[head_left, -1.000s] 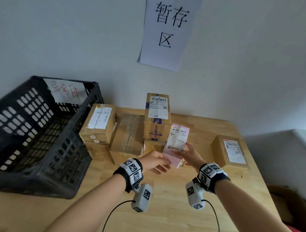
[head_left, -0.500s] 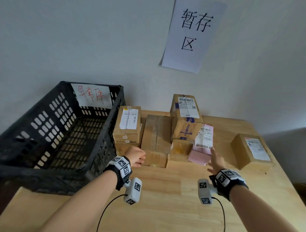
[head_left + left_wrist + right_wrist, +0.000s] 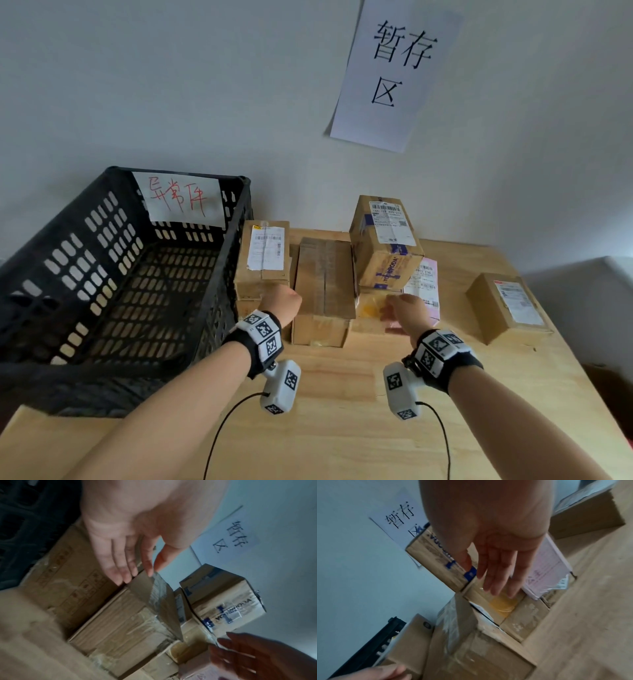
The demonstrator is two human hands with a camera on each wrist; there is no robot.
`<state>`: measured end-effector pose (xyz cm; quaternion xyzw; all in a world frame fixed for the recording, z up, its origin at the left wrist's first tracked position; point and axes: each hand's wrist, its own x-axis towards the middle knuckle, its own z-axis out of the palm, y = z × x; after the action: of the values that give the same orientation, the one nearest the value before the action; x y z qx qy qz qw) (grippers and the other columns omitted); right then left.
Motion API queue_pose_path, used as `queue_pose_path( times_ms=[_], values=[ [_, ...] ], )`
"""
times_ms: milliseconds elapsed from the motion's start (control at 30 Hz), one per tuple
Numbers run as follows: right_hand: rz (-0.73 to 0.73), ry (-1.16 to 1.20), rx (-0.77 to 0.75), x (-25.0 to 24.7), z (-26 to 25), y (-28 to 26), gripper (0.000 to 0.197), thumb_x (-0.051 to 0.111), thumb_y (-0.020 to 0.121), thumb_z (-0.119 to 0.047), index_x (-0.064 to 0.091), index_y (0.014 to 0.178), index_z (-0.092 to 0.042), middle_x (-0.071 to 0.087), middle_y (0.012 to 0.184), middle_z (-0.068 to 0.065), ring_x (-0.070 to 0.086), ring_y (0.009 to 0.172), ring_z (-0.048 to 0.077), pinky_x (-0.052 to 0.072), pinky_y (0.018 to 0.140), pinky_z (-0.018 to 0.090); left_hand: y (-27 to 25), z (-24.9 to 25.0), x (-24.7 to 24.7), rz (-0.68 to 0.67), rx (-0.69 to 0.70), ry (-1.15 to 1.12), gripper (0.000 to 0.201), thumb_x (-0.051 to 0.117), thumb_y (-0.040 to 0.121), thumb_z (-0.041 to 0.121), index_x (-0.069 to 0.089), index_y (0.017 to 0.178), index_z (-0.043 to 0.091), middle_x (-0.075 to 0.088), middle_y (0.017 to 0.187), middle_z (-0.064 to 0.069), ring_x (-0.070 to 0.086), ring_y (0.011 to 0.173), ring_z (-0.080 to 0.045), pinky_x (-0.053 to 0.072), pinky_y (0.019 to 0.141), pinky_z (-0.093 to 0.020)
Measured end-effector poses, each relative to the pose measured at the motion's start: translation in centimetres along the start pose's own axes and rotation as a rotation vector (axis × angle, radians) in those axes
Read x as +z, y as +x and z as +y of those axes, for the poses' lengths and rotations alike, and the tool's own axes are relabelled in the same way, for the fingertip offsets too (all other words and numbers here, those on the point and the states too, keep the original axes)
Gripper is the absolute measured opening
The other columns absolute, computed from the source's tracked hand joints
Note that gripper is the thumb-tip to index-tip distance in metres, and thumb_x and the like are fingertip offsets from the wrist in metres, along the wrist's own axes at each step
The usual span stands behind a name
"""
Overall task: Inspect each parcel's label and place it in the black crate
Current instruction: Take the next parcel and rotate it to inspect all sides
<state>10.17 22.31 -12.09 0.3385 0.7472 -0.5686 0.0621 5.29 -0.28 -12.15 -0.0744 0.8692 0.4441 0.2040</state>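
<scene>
The black crate stands empty at the left of the wooden table. Beside it is a cluster of cardboard parcels: a labelled box on a stack, a flat taped box, and a tall blue-taped box on top of a small box with yellow tape. A pink parcel leans against that stack with its label up. My left hand reaches the front of the left stack, its straight fingers touching cardboard. My right hand stretches flat over the yellow-taped box and holds nothing.
Another labelled cardboard box lies apart at the table's right edge. A paper sign hangs on the wall behind, and a handwritten note is fixed to the crate's back wall. Bare tabletop lies in front of the parcels.
Both hands held the pink parcel up a second ago; it now leans against the stack. My left hand moved to the left boxes and my right hand to the yellow-taped box.
</scene>
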Motion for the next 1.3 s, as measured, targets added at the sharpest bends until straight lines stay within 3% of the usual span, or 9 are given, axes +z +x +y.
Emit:
queue_pose_path(
  times_ms=[67, 233, 400, 533, 700, 767, 900, 1133, 1300],
  values=[
    [0.112, 0.092, -0.061, -0.3, -1.2, 0.3, 0.018, 0.047, 0.097, -0.016, 0.057, 0.106, -0.005, 0.066, 0.088, 0.012, 0.064, 0.080, 0.027, 0.056, 0.082, 0.047, 0.0, 1.5, 0.0, -0.011, 0.067, 0.016, 0.029, 0.044, 0.095, 0.014, 0.049, 0.066, 0.017, 0.054, 0.080, -0.011, 0.060, 0.079, -0.027, 0.055, 0.074, -0.038],
    [0.443, 0.027, -0.166, -2.1, -4.0, 1.1, 0.025, 0.041, 0.092, -0.015, 0.051, 0.109, 0.000, 0.057, 0.101, 0.015, 0.054, 0.095, 0.030, 0.044, 0.086, 0.040, 0.2, 6.4, 0.6, -0.213, 0.168, -0.193, 0.028, 0.045, 0.099, 0.019, 0.055, 0.119, 0.003, 0.061, 0.114, -0.012, 0.060, 0.098, -0.021, 0.054, 0.083, -0.035],
    [0.288, 0.146, -0.167, -2.4, -6.0, 1.4, 0.057, 0.033, 0.087, -0.054, 0.050, 0.121, -0.011, 0.058, 0.117, 0.010, 0.055, 0.108, 0.029, 0.043, 0.100, 0.049, -0.3, 10.8, 2.1, -0.348, 0.167, -0.397, 0.047, 0.041, 0.101, 0.031, 0.035, 0.143, 0.011, 0.039, 0.145, -0.010, 0.041, 0.131, -0.026, 0.039, 0.101, -0.036],
    [0.185, 0.120, -0.205, -2.6, -5.3, 2.6, 0.078, 0.033, 0.064, -0.070, 0.055, 0.113, -0.013, 0.062, 0.116, 0.012, 0.060, 0.106, 0.029, 0.047, 0.097, 0.052, -0.5, 11.9, 3.1, -0.414, 0.182, -0.502, 0.042, 0.042, 0.100, 0.034, 0.042, 0.136, 0.013, 0.043, 0.142, -0.007, 0.044, 0.122, -0.021, 0.039, 0.101, -0.034],
    [0.183, 0.197, -0.171, -4.0, -3.9, 0.9, 0.055, 0.047, 0.080, -0.059, 0.050, 0.112, -0.014, 0.062, 0.108, 0.008, 0.062, 0.099, 0.027, 0.051, 0.091, 0.047, -1.8, 11.3, 3.4, -0.341, 0.180, -0.474, 0.047, 0.044, 0.099, 0.032, 0.045, 0.134, 0.001, 0.051, 0.131, -0.017, 0.053, 0.114, -0.026, 0.046, 0.097, -0.037],
    [0.170, 0.211, -0.151, -5.1, -3.1, 0.8, 0.060, 0.048, 0.078, -0.060, 0.058, 0.110, -0.011, 0.065, 0.097, 0.007, 0.063, 0.089, 0.026, 0.052, 0.082, 0.042, -3.1, 10.8, 2.9, -0.337, 0.122, -0.502, 0.044, 0.047, 0.098, 0.036, 0.056, 0.114, -0.003, 0.060, 0.118, -0.022, 0.063, 0.099, -0.029, 0.051, 0.089, -0.036],
    [-0.106, 0.299, -0.152, -6.1, -1.9, -0.6, 0.031, 0.056, 0.090, -0.039, 0.065, 0.098, -0.010, 0.069, 0.083, 0.010, 0.063, 0.069, 0.023, 0.049, 0.064, 0.031, -5.3, 9.5, 2.9, -0.335, -0.072, -0.553, 0.048, 0.058, 0.088, 0.046, 0.055, 0.095, -0.002, 0.062, 0.090, -0.021, 0.064, 0.078, -0.029, 0.056, 0.073, -0.043],
    [-0.426, 0.177, -0.154, -7.3, 2.6, -3.5, 0.021, 0.059, 0.091, -0.029, 0.065, 0.092, -0.009, 0.063, 0.097, 0.014, 0.057, 0.091, 0.026, 0.046, 0.097, 0.043, -8.3, 6.1, 5.3, -0.345, -0.077, -0.288, 0.059, 0.074, 0.075, 0.046, 0.066, 0.109, -0.001, 0.065, 0.076, -0.011, 0.062, 0.065, -0.024, 0.056, 0.078, -0.052],
    [-0.520, 0.035, -0.046, -7.9, 6.6, -3.2, 0.051, 0.073, 0.070, -0.053, 0.067, 0.090, -0.006, 0.062, 0.087, 0.014, 0.056, 0.083, 0.025, 0.044, 0.082, 0.037, -10.8, 3.4, 8.6, -0.411, -0.148, -0.229, 0.045, 0.074, 0.079, 0.037, 0.066, 0.108, 0.003, 0.071, 0.095, -0.017, 0.068, 0.080, -0.027, 0.059, 0.075, -0.042]
  ],
)
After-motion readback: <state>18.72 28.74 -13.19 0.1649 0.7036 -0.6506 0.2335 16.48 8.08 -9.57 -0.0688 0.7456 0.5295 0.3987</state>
